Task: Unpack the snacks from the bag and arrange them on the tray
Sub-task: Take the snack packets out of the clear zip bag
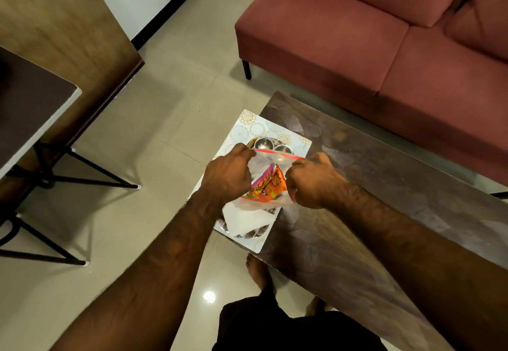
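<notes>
**A:** Entry one. Which step do we log?

**B:** Opening, nothing unpacked yet. We have the clear bag (262,159) held up at the centre of the frame, over the steel tray (248,236). The tray lies on a patterned mat (258,128) at the left end of the dark table (384,185).

**A:** Grip?

**B:** Our left hand (228,174) pinches the left end of the red seal strip. Our right hand (310,183) pinches the right end, fingers curled onto the plastic.

**A:** Contents?

**B:** One orange packet (277,181) and one pink packet (262,179), touching, both inside the bag. Two small steel bowls (263,143) sit on the tray just above the bag in the frame.

**A:** Is the mouth open?

**B:** We cannot tell. The strip looks stretched between the hands.

**A:** Next move, as we judge it?

**B:** Part the seal, then free one hand to reach in while the other holds the mouth up. We expect the thin plastic to sag once one side is let go. The packets go on a bare part of the tray, beside the bowls
</notes>
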A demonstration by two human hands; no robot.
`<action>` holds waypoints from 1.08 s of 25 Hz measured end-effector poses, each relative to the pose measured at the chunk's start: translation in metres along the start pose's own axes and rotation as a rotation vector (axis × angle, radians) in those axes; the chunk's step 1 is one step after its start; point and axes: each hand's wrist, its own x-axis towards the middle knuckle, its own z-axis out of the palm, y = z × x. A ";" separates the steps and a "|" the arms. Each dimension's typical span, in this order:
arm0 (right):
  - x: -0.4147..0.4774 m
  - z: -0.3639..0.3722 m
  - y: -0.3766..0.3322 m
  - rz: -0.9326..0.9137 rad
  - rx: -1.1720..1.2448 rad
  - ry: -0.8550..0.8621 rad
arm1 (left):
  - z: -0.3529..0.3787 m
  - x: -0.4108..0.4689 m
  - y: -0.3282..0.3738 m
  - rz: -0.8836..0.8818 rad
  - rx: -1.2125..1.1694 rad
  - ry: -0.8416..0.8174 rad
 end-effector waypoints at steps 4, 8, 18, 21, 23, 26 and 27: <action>0.003 -0.002 -0.006 0.016 -0.040 0.017 | 0.007 -0.005 0.006 0.026 -0.024 -0.113; 0.022 -0.006 -0.026 -0.061 -0.039 0.167 | 0.002 -0.006 0.013 0.055 -0.189 -0.140; 0.093 0.050 -0.049 -0.009 -0.248 -0.165 | 0.003 -0.005 0.020 -0.002 -0.338 -0.111; 0.107 0.062 -0.063 -0.041 -0.336 -0.136 | 0.009 -0.006 0.009 -0.040 -0.330 -0.099; 0.112 0.066 -0.073 -0.066 -0.349 -0.109 | 0.014 -0.008 0.001 -0.075 -0.315 -0.120; 0.110 0.065 -0.081 -0.060 -0.269 -0.101 | 0.022 -0.011 -0.007 -0.125 -0.289 -0.152; 0.107 0.061 -0.080 -0.064 -0.232 -0.104 | 0.023 -0.010 -0.008 -0.136 -0.279 -0.156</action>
